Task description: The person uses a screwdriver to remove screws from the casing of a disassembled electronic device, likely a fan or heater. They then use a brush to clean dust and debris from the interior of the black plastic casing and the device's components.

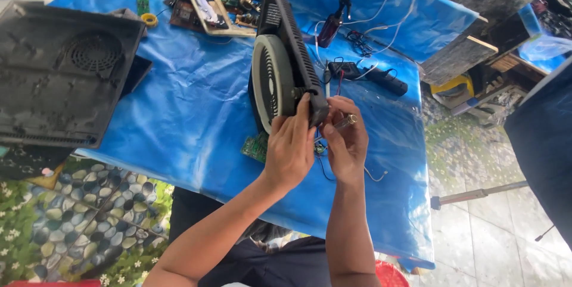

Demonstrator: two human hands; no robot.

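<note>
My left hand [290,146] grips the near edge of a black induction cooker base [292,49], held up on its side over the blue sheet. A round pale coil disc [271,81] shows on its left face. My right hand [347,138] is closed around a small metal-tipped tool [347,121] right beside the base's near corner. A green circuit board [256,147] and thin wires hang below the base, partly hidden by my hands.
A blue plastic sheet [196,102] covers the table. A black cooker bottom shell with a fan grille [59,72] lies at left. Circuit boards and a framed panel [208,4] lie at the back. A dark red bottle [330,25], white cables and a black tool [375,75] lie right.
</note>
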